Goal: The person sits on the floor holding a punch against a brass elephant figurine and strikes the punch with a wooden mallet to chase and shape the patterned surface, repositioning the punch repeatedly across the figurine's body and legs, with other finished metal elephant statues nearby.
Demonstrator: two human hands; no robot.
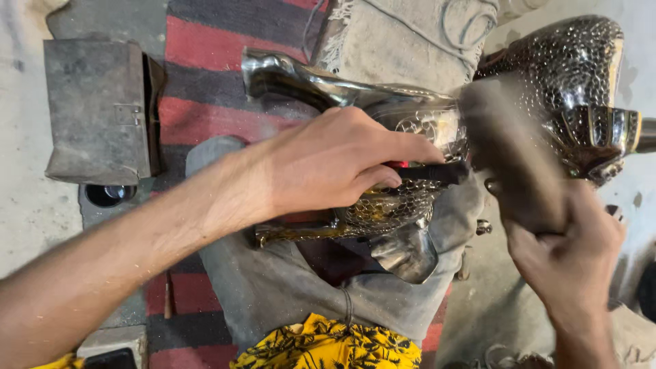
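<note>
- The left hand (335, 160) closes around a dark punch tool (430, 173), its tip laid against the scaled, shiny body of a metal figure (396, 205) that lies across a grey cloth (273, 287).
- The right hand (570, 256) is clenched on the handle of a hammer (502, 150), whose head is a motion blur just above the punch's far end.
- The metal figure stretches from a smooth curved neck (287, 78) at upper left to a second, densely dimpled metal piece (581, 89) at upper right; whether the two are joined cannot be told.
- Beneath the cloth, a red-and-grey striped rug (205, 41) covers the floor.
- A grey metal box (96, 109) with a small hasp sits at the left edge, well apart from both hands, with a dark round opening (109, 195) just below it.
- Yellow patterned fabric (328, 345) shows at the bottom centre, and a pale fringed cloth (403, 41) lies behind the figure.
</note>
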